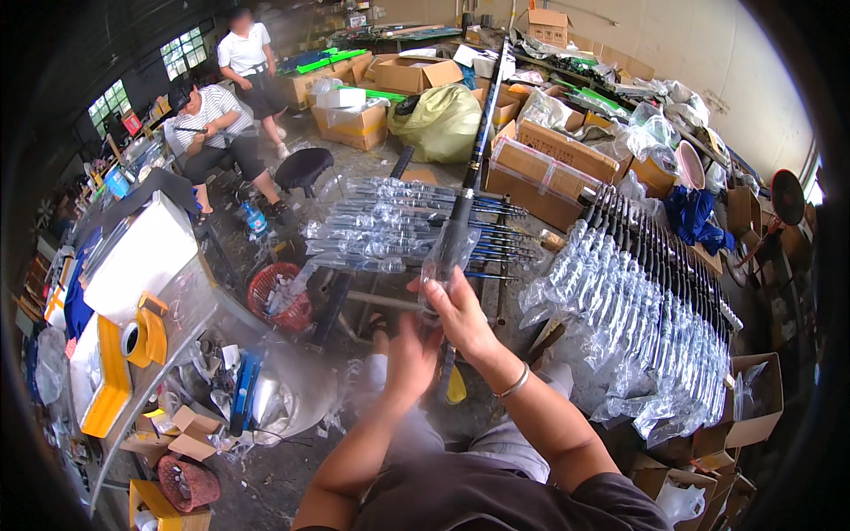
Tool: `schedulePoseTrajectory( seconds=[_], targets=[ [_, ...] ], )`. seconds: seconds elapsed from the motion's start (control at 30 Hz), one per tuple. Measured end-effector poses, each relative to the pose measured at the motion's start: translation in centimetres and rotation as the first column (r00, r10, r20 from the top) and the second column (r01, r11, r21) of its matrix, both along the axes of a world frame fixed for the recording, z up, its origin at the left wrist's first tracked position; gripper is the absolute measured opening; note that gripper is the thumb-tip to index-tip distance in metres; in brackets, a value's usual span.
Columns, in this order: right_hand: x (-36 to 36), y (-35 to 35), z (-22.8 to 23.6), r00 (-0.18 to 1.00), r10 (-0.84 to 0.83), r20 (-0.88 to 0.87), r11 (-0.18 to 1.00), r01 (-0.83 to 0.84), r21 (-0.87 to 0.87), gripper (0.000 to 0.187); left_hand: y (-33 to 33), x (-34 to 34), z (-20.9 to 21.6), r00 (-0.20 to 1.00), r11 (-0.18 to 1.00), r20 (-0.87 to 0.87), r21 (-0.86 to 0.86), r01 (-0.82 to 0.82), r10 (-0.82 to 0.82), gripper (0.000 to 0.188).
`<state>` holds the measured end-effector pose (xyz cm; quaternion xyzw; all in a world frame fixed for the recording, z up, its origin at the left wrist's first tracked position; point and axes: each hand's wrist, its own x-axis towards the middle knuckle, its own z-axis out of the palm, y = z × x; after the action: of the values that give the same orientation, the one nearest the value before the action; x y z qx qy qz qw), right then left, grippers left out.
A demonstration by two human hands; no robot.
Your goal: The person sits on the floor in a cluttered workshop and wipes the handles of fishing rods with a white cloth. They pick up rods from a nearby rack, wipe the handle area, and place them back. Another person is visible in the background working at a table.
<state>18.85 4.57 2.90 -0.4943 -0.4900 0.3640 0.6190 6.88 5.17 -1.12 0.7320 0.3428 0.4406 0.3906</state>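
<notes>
A long dark fishing rod (479,146) stands tilted up and away in front of me. Its handle end is inside a clear plastic sleeve (449,252). My right hand (464,320) is closed round the sleeved lower end, thumb on top. Just below and left of it, my left hand (413,356) is beside the butt; its fingers are blurred and partly hidden. Beyond my hands, several plastic-wrapped rods (367,239) lie crosswise on a metal stand. To the right, a long row of black-handled rods (633,296) lies side by side, their ends in clear sleeves.
At left are a curved-edged table (190,332) with tape rolls (142,341) and a red basket (282,296). Cardboard boxes (553,168) and a yellow-green sack (438,124) fill the back. Two people are at the far left, a seated person (212,119) and a standing person (246,53), near a black stool (304,166).
</notes>
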Motion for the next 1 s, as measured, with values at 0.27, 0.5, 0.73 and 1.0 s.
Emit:
schedulePoseTrajectory(
  seconds=[0.27,0.5,0.73,1.0],
  targets=[
    [0.6,-1.5,-1.1,0.986,0.145,-0.083,0.989,-0.146,-0.010,0.037,-0.8,0.4,0.6,0.998,0.999,0.057,0.009,0.039,-0.040,0.073],
    [0.3,-3.7,-0.7,0.888,0.432,-0.158,0.853,-0.459,-0.248,0.037,-1.0,-0.4,1.7,0.986,0.992,0.110,0.017,0.124,-0.125,0.081],
    [2.4,-3.3,-0.8,0.871,0.457,-0.182,0.882,-0.470,-0.034,0.075,-0.9,-1.2,-0.2,0.983,0.991,0.134,-0.021,0.132,-0.128,0.048],
    [0.8,-2.5,-0.3,0.928,0.336,-0.158,0.907,-0.365,-0.213,0.040,-1.2,-0.4,-0.7,0.995,0.997,0.059,0.017,0.081,-0.081,0.045]
  ],
)
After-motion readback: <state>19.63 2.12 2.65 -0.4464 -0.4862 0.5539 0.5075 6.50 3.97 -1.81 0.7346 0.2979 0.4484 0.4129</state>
